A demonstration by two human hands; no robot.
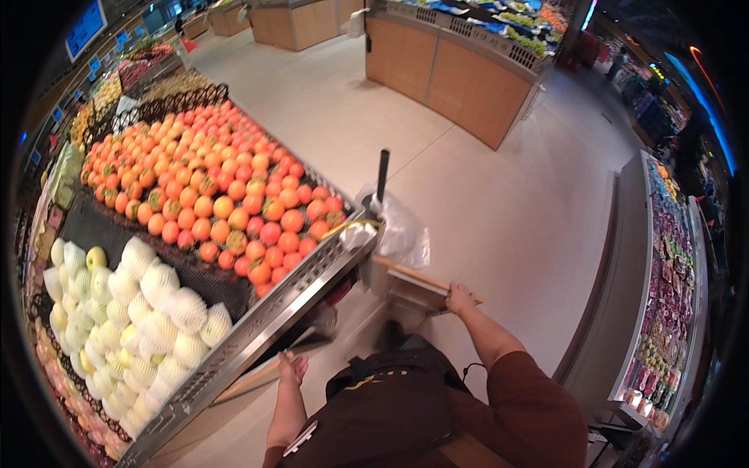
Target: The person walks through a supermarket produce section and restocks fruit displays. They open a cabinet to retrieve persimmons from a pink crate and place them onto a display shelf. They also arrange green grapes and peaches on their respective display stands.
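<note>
My right hand (462,298) grips the top edge of an open wooden cabinet door (415,278) at the corner of the fruit stand. My left hand (292,368), its fingers apart, is at another wooden panel (251,380) under the stand's metal rim (257,332); whether it grips the panel cannot be told. Between the two panels, dark shapes and something pink show inside the base. Above lie orange persimmons (223,206) in a black-edged display and pale round fruits in foam nets (161,282). Clear plastic bags (404,225) hang by a black post (382,175) at the corner.
A wood-sided produce counter (450,70) stands across the pale floor (491,222). Along the right runs a refrigerated shelf (626,263) with packed fruit. More produce bins (175,85) lie beyond the persimmons, with blue screens (86,29) at the upper left.
</note>
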